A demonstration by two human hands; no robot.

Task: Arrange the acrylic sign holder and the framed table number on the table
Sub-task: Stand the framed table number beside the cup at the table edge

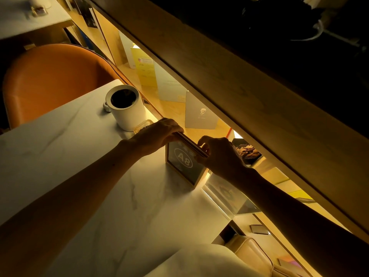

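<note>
Nearest the camera, a pale cushioned seat edge shows at the bottom, just beyond the marble-patterned table that both bare forearms cross. At the table's far edge stands the framed table number, upright, its dark face marked "A8" turned toward the camera. Gripping its top left corner, the left hand has its fingers curled over the frame's upper rim. On the top right corner, the right hand pinches the rim between thumb and fingers. Just right of the frame, partly behind the right wrist, the acrylic sign holder stands clear and upright at the table's edge, a dim printed sheet inside it. Left of the hands sits a white cylindrical container, its open top dark; what it holds cannot be made out. Behind it is an orange chair. Beyond the table, a lit shelf carries upright cards and booklets.
</note>
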